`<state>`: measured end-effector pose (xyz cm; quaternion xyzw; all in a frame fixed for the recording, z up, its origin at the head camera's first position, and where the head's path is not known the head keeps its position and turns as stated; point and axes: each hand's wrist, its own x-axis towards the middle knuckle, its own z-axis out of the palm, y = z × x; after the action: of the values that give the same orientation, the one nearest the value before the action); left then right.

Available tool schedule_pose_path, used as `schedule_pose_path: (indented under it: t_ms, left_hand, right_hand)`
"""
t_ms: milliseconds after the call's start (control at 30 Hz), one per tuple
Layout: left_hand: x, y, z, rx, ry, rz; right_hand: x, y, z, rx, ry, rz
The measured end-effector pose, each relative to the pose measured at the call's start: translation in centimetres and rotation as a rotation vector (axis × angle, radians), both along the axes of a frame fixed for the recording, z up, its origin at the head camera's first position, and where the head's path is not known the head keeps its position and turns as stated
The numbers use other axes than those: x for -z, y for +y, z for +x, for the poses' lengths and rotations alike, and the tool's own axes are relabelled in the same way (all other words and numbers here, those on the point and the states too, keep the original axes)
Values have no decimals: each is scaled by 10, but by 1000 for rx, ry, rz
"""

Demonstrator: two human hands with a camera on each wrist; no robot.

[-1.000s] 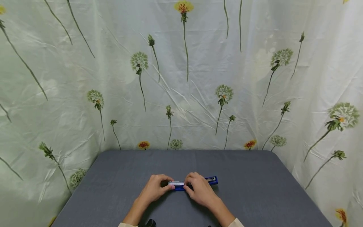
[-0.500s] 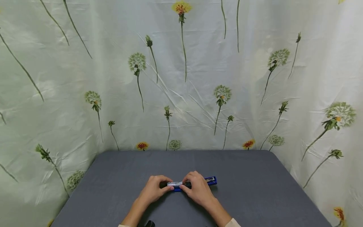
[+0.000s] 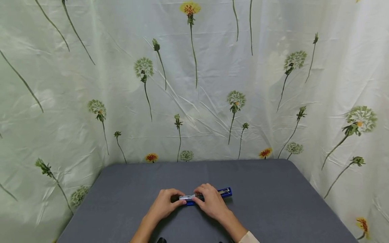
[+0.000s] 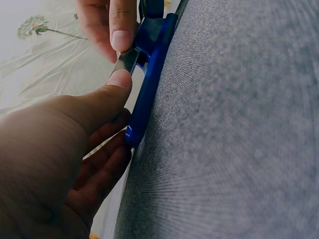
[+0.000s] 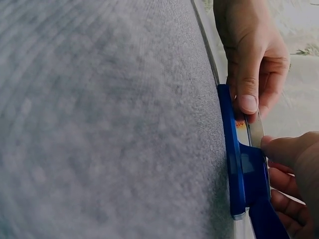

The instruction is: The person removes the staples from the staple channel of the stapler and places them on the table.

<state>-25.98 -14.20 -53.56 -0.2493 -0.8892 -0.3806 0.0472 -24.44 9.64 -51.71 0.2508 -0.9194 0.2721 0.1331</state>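
Left hand [image 3: 164,202] and right hand [image 3: 211,202] both pinch the metal rail [image 5: 256,130] of the blue stapler [image 3: 190,203], unfolded on the grey table [image 3: 273,209]. Only head view shows inside its top [image 3: 225,192]; wrist views show base [image 4: 148,87] side-on.

stapler [image 5: 234,159]: blue | tabletop [image 3: 258,189]: grey | curtain [image 3: 212,50]: whitish (green-and-yellow dandelion print)

Pale dandelion-print fabric [image 3: 206,87] behind a grey tabletop [image 3: 261,206]
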Motion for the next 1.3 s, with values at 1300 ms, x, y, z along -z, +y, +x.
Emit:
schedule_pose_path:
  t_ms: [1300]
  left_hand:
    - [-2, 1, 2, -1, -13, 19]
  right_hand:
    - [-13, 28, 1, -94, -57, -63]
